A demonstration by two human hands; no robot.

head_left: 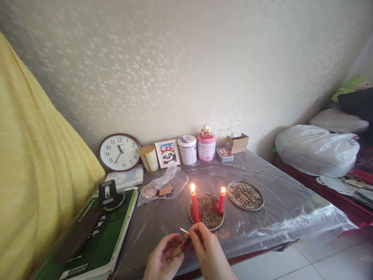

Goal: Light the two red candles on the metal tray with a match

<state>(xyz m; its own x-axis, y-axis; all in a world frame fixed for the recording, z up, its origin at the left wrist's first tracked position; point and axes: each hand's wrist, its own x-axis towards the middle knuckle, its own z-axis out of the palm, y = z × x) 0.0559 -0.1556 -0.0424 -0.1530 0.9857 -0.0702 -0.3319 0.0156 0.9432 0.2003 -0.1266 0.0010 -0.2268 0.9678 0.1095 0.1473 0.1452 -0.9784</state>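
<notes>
My left hand (166,254) grips a small matchbox (180,249) over the front edge of the table. Between the thumb and fingers of my right hand (205,245) is a match (184,230), its reddish head pointing left and showing no flame. The two hands are close together. Just beyond them a round metal plate (206,210) carries two lit red candles: a taller one (194,204) at the left, leaning slightly, and a shorter one (221,201) at the right. Another round plate (246,195) with several used matchsticks lies to the right.
Along the wall stand a clock (120,152), a gold tin (149,158), a framed panda picture (168,154), two tubs, a card box (224,154) and a small carton (237,143). A plastic bag (151,190) holds another small box. Green book (116,229) at left.
</notes>
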